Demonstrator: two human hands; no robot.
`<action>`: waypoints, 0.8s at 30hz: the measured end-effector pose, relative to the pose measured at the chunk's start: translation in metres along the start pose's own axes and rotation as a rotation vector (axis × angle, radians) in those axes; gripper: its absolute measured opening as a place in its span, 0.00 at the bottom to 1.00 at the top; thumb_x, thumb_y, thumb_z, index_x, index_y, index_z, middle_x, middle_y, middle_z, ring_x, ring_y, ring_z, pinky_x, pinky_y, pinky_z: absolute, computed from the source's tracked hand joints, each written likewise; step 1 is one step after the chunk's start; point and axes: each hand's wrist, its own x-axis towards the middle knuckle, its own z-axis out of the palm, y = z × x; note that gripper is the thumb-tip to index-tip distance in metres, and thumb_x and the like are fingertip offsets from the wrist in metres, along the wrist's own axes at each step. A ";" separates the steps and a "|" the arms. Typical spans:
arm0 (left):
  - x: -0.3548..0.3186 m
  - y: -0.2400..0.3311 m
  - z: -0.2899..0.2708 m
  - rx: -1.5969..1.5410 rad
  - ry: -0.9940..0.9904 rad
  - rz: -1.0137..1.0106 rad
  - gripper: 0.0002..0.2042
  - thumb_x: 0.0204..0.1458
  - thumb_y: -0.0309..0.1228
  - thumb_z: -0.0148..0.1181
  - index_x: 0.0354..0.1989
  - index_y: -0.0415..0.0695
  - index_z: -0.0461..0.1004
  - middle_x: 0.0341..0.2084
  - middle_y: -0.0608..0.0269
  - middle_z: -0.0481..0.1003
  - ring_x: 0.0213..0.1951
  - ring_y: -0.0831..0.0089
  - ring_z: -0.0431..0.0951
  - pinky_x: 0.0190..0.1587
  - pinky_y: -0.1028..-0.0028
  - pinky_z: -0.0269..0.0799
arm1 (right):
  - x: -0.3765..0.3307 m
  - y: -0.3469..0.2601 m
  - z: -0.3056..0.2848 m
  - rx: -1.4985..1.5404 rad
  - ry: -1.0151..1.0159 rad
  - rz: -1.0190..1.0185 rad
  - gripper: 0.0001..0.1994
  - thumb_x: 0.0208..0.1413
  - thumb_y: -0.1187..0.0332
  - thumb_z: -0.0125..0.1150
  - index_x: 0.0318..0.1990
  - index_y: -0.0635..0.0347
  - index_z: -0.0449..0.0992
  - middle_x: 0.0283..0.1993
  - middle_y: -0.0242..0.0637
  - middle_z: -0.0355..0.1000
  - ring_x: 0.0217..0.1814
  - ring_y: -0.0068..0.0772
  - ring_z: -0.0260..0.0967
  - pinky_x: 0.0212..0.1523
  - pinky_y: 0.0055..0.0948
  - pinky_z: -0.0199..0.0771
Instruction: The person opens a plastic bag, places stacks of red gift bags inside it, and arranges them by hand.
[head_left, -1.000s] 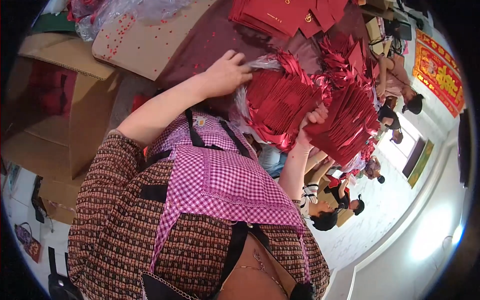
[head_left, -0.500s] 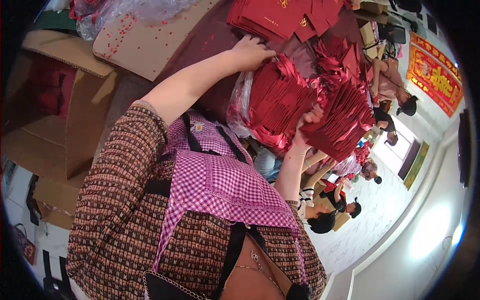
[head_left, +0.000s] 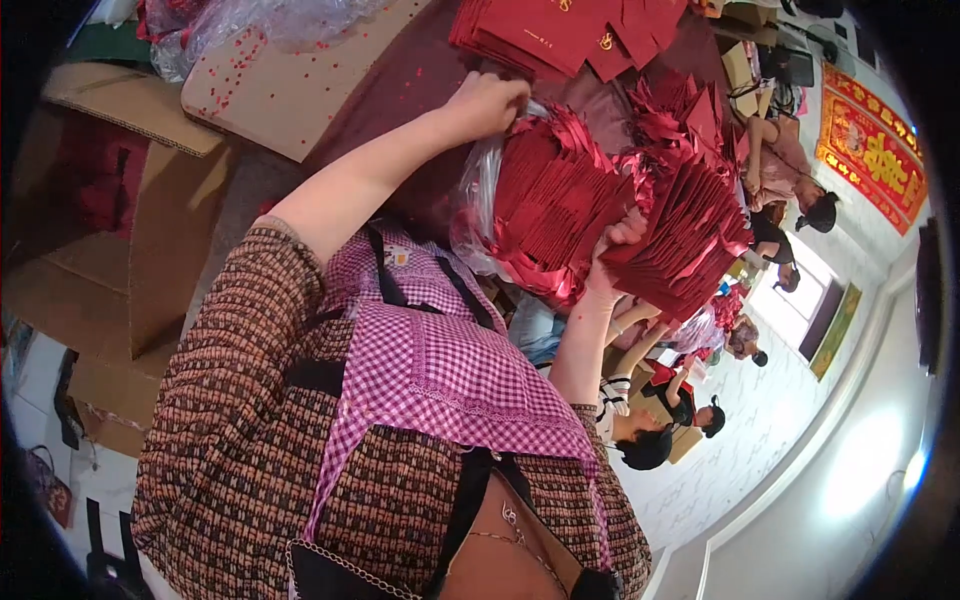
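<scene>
A clear plastic bag (head_left: 478,200) wraps the left side of a thick stack of flat red paper pieces (head_left: 560,205), which have glossy red ribbons at their ends. My left hand (head_left: 490,103) is closed at the top left of this stack, pinching the bag's edge. On the stack's right side, my right hand (head_left: 622,238) has its fingers curled between it and a second red stack (head_left: 685,240). What those fingers grip is hidden. More red ribboned pieces (head_left: 685,125) lie behind the second stack.
Flat red cards with gold print (head_left: 530,35) lie at the table's far side. A beige board (head_left: 290,90) with red dots and an open cardboard box (head_left: 180,230) are at the left. Other people (head_left: 640,445) work along the right.
My left hand has moved slightly left and up, and its fingers have closed from a looser spread, drawing the bag's edge. The right hand stays almost in place.
</scene>
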 end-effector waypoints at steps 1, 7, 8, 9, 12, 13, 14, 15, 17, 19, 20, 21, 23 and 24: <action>-0.007 0.001 -0.002 0.042 -0.050 0.057 0.07 0.47 0.28 0.54 0.34 0.51 0.75 0.29 0.61 0.77 0.37 0.56 0.75 0.44 0.56 0.65 | 0.000 0.000 0.000 -0.005 -0.012 0.002 0.08 0.61 0.66 0.41 0.42 0.59 0.60 0.36 0.31 0.57 0.37 0.27 0.61 0.41 0.28 0.56; -0.033 0.008 -0.010 0.252 -0.148 0.234 0.16 0.45 0.30 0.54 0.43 0.59 0.78 0.38 0.65 0.75 0.44 0.61 0.70 0.47 0.62 0.63 | -0.001 0.006 0.008 -0.030 -0.025 0.013 0.08 0.61 0.67 0.40 0.42 0.60 0.61 0.36 0.31 0.56 0.38 0.28 0.61 0.41 0.28 0.57; -0.033 0.011 -0.011 0.302 -0.170 0.222 0.18 0.46 0.30 0.54 0.46 0.60 0.77 0.40 0.64 0.74 0.45 0.61 0.70 0.46 0.62 0.63 | -0.001 0.006 0.009 -0.055 -0.005 -0.009 0.08 0.61 0.67 0.40 0.42 0.61 0.61 0.36 0.31 0.56 0.38 0.29 0.61 0.41 0.29 0.57; -0.033 0.013 -0.012 0.351 -0.192 0.209 0.19 0.46 0.31 0.54 0.49 0.61 0.76 0.42 0.63 0.73 0.45 0.61 0.70 0.46 0.62 0.63 | -0.002 0.005 0.006 -0.056 -0.005 -0.008 0.08 0.61 0.67 0.40 0.42 0.61 0.61 0.36 0.31 0.56 0.38 0.29 0.61 0.41 0.29 0.57; -0.030 0.009 -0.009 0.445 -0.222 0.235 0.21 0.47 0.32 0.54 0.52 0.62 0.73 0.41 0.61 0.73 0.45 0.61 0.70 0.46 0.63 0.63 | -0.001 0.001 0.002 -0.014 0.002 0.004 0.08 0.61 0.67 0.41 0.42 0.60 0.61 0.37 0.31 0.57 0.38 0.29 0.62 0.42 0.30 0.57; -0.030 0.008 -0.009 0.446 -0.222 0.236 0.21 0.47 0.32 0.54 0.52 0.62 0.73 0.41 0.61 0.73 0.45 0.61 0.70 0.46 0.63 0.63 | 0.000 0.002 0.003 -0.019 -0.005 0.005 0.08 0.60 0.66 0.42 0.42 0.60 0.62 0.37 0.32 0.57 0.39 0.30 0.62 0.43 0.30 0.57; -0.030 0.007 -0.009 0.460 -0.232 0.239 0.22 0.47 0.32 0.54 0.53 0.62 0.73 0.42 0.61 0.73 0.45 0.61 0.70 0.46 0.62 0.63 | 0.000 0.004 0.005 -0.024 -0.012 0.007 0.09 0.59 0.66 0.43 0.43 0.59 0.62 0.37 0.32 0.58 0.39 0.30 0.62 0.43 0.31 0.58; -0.031 0.007 -0.009 0.476 -0.243 0.242 0.22 0.47 0.32 0.54 0.54 0.62 0.72 0.42 0.61 0.72 0.45 0.61 0.70 0.46 0.62 0.63 | 0.000 0.005 0.006 -0.023 -0.013 0.007 0.09 0.59 0.66 0.43 0.43 0.59 0.62 0.37 0.32 0.58 0.39 0.30 0.62 0.43 0.31 0.58; -0.035 0.010 -0.008 0.491 -0.222 0.260 0.24 0.46 0.31 0.55 0.55 0.63 0.71 0.43 0.61 0.71 0.46 0.60 0.69 0.46 0.62 0.63 | -0.002 0.006 0.009 -0.075 -0.019 -0.002 0.11 0.58 0.65 0.46 0.44 0.59 0.62 0.38 0.33 0.58 0.41 0.32 0.61 0.44 0.32 0.58; -0.045 0.012 -0.008 0.508 -0.203 0.276 0.25 0.45 0.31 0.56 0.56 0.63 0.70 0.45 0.60 0.71 0.46 0.59 0.69 0.46 0.62 0.63 | -0.004 0.003 0.008 -0.105 0.018 -0.030 0.11 0.57 0.65 0.46 0.45 0.60 0.62 0.39 0.33 0.58 0.42 0.32 0.61 0.45 0.32 0.58; -0.053 0.013 -0.007 0.463 -0.105 0.324 0.27 0.44 0.31 0.57 0.57 0.63 0.69 0.47 0.59 0.70 0.46 0.59 0.69 0.46 0.62 0.63 | -0.005 0.002 0.007 -0.135 0.057 -0.053 0.12 0.57 0.65 0.47 0.45 0.60 0.62 0.39 0.33 0.58 0.42 0.32 0.61 0.45 0.32 0.59; -0.062 0.014 -0.007 0.417 -0.008 0.372 0.28 0.42 0.30 0.58 0.57 0.63 0.68 0.49 0.58 0.69 0.46 0.59 0.68 0.46 0.62 0.62 | -0.005 0.001 0.005 -0.132 0.058 -0.057 0.12 0.57 0.65 0.47 0.45 0.60 0.62 0.39 0.33 0.58 0.42 0.32 0.61 0.45 0.32 0.59; -0.081 0.028 -0.015 0.381 -0.056 0.425 0.32 0.39 0.31 0.61 0.58 0.65 0.66 0.52 0.56 0.67 0.49 0.57 0.66 0.50 0.60 0.61 | -0.006 -0.001 0.003 -0.172 0.059 -0.081 0.12 0.57 0.65 0.46 0.46 0.60 0.62 0.39 0.33 0.58 0.41 0.31 0.61 0.45 0.32 0.59; -0.089 0.036 -0.018 0.370 -0.112 0.442 0.33 0.38 0.31 0.61 0.59 0.66 0.66 0.52 0.55 0.66 0.51 0.57 0.66 0.51 0.59 0.60 | -0.007 -0.002 0.003 -0.174 0.061 -0.090 0.12 0.57 0.65 0.46 0.46 0.60 0.62 0.39 0.33 0.58 0.41 0.31 0.61 0.45 0.32 0.59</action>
